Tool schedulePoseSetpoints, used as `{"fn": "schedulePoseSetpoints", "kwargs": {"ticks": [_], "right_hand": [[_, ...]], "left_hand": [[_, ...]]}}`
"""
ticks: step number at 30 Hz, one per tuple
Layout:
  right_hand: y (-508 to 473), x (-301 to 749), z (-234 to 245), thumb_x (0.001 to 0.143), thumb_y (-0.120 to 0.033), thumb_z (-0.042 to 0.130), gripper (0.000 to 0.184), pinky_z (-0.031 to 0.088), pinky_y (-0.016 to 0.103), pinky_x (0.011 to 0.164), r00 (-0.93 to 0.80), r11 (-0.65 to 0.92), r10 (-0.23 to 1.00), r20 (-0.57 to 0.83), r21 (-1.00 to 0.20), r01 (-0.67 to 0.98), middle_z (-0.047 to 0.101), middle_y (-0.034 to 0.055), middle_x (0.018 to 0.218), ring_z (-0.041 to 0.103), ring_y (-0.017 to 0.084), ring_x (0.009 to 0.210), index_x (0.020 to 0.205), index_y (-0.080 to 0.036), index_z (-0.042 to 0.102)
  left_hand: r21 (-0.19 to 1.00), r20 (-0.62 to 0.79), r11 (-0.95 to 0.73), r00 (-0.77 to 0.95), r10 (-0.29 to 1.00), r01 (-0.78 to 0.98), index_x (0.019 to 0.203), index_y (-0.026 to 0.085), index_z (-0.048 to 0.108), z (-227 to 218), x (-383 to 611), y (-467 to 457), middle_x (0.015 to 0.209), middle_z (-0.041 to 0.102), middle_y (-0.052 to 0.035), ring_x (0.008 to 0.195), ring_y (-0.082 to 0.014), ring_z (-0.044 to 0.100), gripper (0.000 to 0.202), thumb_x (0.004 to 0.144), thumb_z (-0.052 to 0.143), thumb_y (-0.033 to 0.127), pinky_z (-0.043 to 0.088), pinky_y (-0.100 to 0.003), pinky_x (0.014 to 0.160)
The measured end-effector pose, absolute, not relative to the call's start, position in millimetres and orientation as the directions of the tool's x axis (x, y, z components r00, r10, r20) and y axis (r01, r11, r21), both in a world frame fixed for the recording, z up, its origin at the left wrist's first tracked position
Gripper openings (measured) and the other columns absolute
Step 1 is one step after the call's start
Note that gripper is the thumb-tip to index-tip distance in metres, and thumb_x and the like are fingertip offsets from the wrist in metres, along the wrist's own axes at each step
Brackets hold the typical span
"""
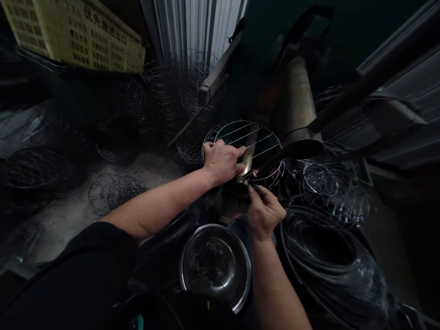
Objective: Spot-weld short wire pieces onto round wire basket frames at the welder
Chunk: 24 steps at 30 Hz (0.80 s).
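A round wire rack [263, 143] with parallel cross wires rests against a brass-coloured lower electrode [249, 158] of what looks like a spot welder. My left hand [222, 162] is on the rack's left side, fingers curled over its rim and wires. Below the electrode tip, my right hand [264, 211] is closed in a pinch at the near edge of the rack; whatever sits between thumb and finger is too small to make out. A dark upper arm [273, 162] of the machine comes down to the rim between my hands.
A steel bowl [243, 256] with small wire pieces stands below my hands. To the right lie a big wire coil [347, 275] and wire rings [330, 188]. Stacked wire racks [168, 101] stand behind left, under a yellow crate [103, 39]. A thick metal cylinder [300, 91] hangs at upper right.
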State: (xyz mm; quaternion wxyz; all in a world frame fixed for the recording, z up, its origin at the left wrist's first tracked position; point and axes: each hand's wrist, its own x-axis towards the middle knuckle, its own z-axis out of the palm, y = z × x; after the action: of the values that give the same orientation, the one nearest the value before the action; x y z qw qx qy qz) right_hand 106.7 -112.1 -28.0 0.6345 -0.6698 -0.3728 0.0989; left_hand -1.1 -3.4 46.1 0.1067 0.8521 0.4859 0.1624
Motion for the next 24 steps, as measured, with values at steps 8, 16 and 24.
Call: {"fn": "schedulePoseSetpoints", "kwargs": {"ticks": [8,16,24], "right_hand": [[-108,107,-27,0.070,-0.034,0.070,0.020,0.052,0.032,0.067,0.736,0.085,0.607,0.299,-0.946,0.314,0.072,0.0046,0.071,0.065,0.019,0.067,0.077,-0.015,0.074],[-100,108,-18,0.066,-0.036,0.070,0.021,0.052,0.030,0.061,0.753,0.075,0.604,0.262,-0.959,0.274,0.070,0.0029,0.066,0.063,0.018,0.061,0.073,-0.016,0.073],[-115,120,-20,0.070,-0.040,0.070,0.030,0.053,0.030,0.067,0.628,-0.002,0.749,0.211,-0.947,0.320,0.073,0.0036,0.077,0.065,0.018,0.069,0.086,-0.016,0.076]], "left_hand": [[0.363,0.155,-0.492,0.470,0.869,0.791,0.113,0.037,0.066,49,0,2,0.094,0.071,-0.0023,0.105,-0.0290,0.051,0.036,0.078,0.059,0.040,0.029,-0.047,0.089],[0.386,0.144,-0.468,0.449,0.882,0.795,0.105,0.038,0.070,48,5,11,0.094,0.071,-0.0009,0.104,-0.0284,0.054,0.033,0.073,0.060,0.039,0.031,-0.047,0.087],[0.391,0.115,-0.443,0.435,0.893,0.807,0.104,0.036,0.071,47,6,12,0.093,0.072,-0.0019,0.102,-0.0277,0.058,0.035,0.071,0.061,0.038,0.033,-0.044,0.085]]}}
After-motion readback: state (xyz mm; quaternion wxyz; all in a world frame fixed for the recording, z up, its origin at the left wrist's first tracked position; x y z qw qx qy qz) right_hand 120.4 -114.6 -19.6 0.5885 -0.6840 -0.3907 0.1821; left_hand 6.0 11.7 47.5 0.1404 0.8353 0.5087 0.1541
